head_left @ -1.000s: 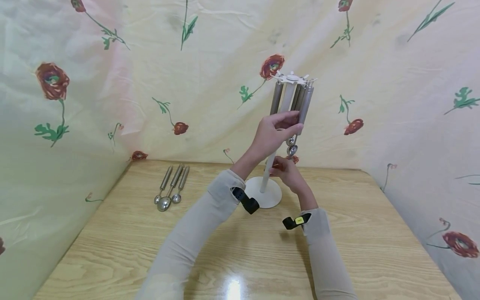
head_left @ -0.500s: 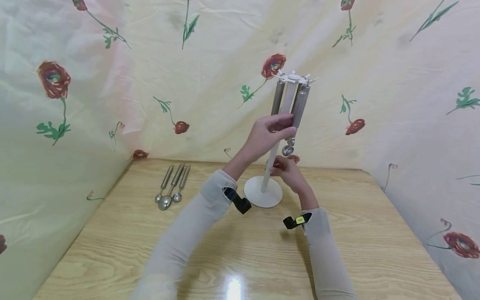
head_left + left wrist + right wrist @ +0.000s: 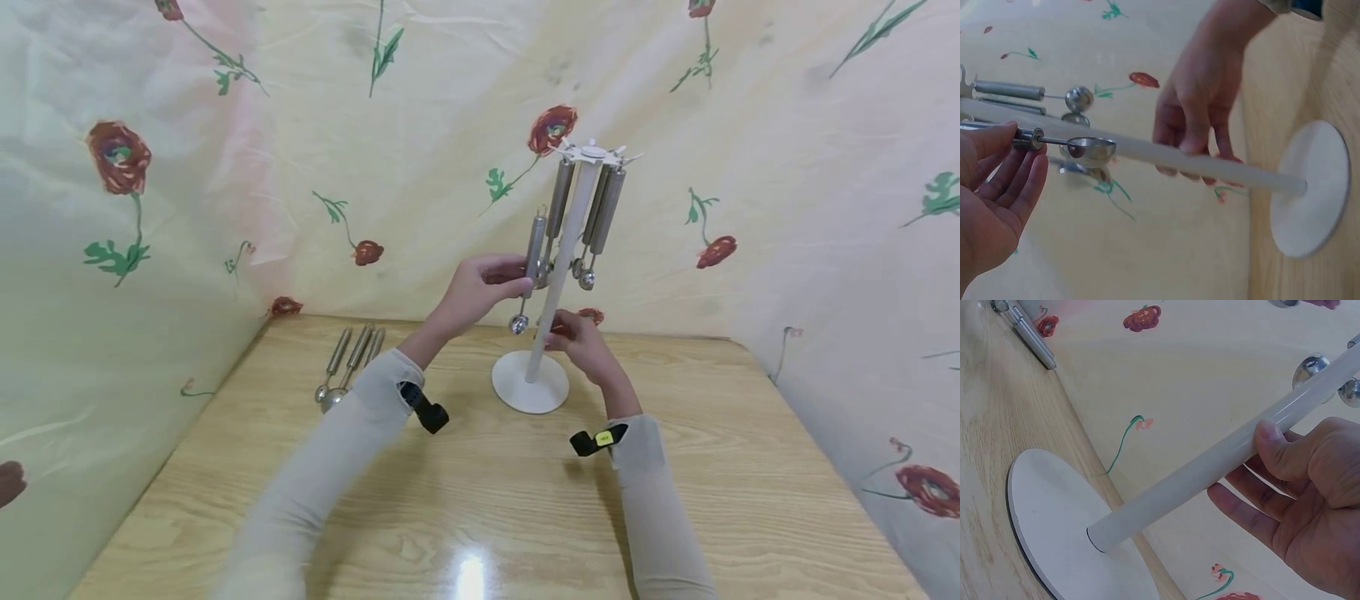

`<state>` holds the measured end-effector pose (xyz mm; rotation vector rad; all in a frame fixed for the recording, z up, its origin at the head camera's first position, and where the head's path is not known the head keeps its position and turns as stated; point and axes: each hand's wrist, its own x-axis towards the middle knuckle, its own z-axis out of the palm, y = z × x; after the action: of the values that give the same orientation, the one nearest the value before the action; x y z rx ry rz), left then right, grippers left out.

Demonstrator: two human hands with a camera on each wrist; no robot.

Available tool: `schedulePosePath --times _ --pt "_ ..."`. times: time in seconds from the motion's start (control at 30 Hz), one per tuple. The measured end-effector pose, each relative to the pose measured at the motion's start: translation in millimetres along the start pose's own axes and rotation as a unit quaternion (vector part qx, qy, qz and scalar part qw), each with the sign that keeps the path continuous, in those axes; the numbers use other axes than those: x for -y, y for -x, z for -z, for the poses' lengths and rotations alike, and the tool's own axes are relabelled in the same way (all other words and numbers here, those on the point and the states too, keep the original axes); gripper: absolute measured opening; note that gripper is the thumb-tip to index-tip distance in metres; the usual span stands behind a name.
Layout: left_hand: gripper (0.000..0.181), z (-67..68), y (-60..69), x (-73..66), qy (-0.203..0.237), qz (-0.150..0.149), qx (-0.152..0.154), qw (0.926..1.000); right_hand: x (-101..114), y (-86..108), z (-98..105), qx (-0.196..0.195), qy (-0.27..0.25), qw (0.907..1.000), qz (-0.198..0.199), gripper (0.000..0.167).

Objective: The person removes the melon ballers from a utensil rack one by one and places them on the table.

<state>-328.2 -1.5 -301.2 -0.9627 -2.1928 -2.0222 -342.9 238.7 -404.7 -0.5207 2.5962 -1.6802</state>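
Note:
My left hand point(image 3: 480, 292) pinches the metal handle of a small scoop point(image 3: 535, 242) beside the stand, its round bowl hanging below my fingers. In the left wrist view that scoop's bowl point(image 3: 1092, 152) points away from my left hand point(image 3: 991, 200). My right hand point(image 3: 588, 350) holds the white pole point(image 3: 551, 304) of the stand low down; in the right wrist view the thumb and fingers of my right hand point(image 3: 1304, 481) lie around the pole point(image 3: 1191, 475). Other metal utensils point(image 3: 609, 212) hang from the white hooked top point(image 3: 592, 153), apart from the held scoop.
Three metal utensils point(image 3: 335, 354) lie on the wooden table point(image 3: 480, 483) at the left, partly covered by my left sleeve. The stand's round white base point(image 3: 530, 396) rests on the table. A flowered cloth point(image 3: 420, 167) hangs behind and at the sides.
My left hand has moved left and a little down from the hanging utensils, with a scoop now held off the hooks. My right hand has stayed on the pole.

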Motion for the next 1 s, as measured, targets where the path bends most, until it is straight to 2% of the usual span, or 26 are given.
schedulePosePath --times 0.3,0.5,0.73,1.0 --pt "0.035 35.7 20.1 6.7 -0.062 0.025 -0.021 0.9976 -0.2 2.1 4.7 -0.002 0.001 1.0000 -0.002 0.030" --pt "0.034 63.2 35.3 14.6 -0.106 0.046 -0.043 0.9923 1.9 1.4 5.5 -0.003 0.005 1.0000 -0.004 0.029" --pt "0.033 89.1 54.6 37.5 -0.140 0.089 -0.076 0.9833 3.6 1.3 4.5 -0.005 -0.001 0.9999 -0.016 0.030" --pt "0.035 107.0 76.3 63.7 -0.145 0.135 -0.104 0.9746 4.2 2.9 0.5 0.001 -0.011 0.9999 -0.012 0.031"
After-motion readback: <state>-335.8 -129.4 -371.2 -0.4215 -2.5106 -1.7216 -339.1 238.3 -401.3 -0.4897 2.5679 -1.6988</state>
